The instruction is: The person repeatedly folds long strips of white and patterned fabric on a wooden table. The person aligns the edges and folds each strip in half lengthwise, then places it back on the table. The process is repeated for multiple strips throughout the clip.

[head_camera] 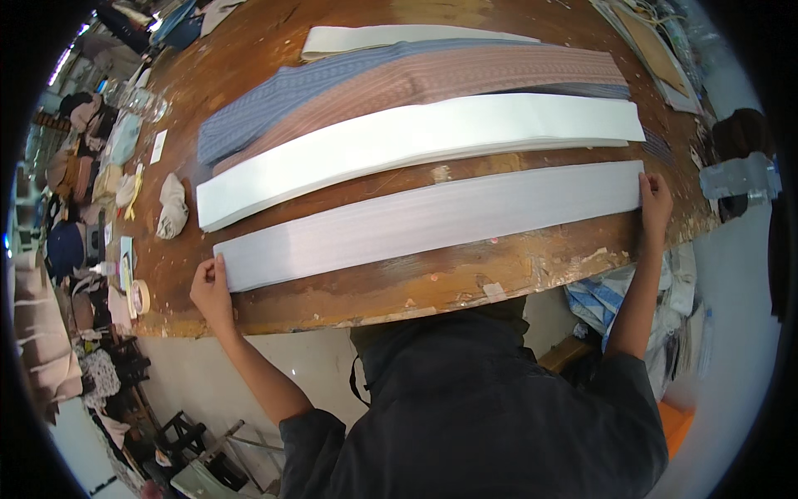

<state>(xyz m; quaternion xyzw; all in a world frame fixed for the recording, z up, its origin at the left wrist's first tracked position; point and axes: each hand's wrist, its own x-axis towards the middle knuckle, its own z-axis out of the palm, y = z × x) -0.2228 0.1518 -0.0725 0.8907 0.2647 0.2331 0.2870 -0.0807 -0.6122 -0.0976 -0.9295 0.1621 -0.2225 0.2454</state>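
Note:
A long, pale grey-white fabric strip point(436, 218) lies flat across the near part of the wooden table point(349, 305). My left hand point(212, 290) pinches its left end between thumb and fingers. At the strip's other end, my right hand point(654, 203) grips the short edge. Beyond it lies a stack of bright white strips point(424, 131), apart from the grey-white one. Partly under that stack are patterned blue cloth point(249, 118) and pinkish-brown cloth point(499, 72), laid lengthwise. Another folded white strip point(374, 38) shows behind them.
A crumpled beige cloth point(173, 207) and a roll of tape point(140, 297) lie at the table's left. Plastic bottles point(146, 103) stand farther back there. A board point(651, 50) rests at the far right, and a large clear bottle point(739, 178) is beyond the right edge.

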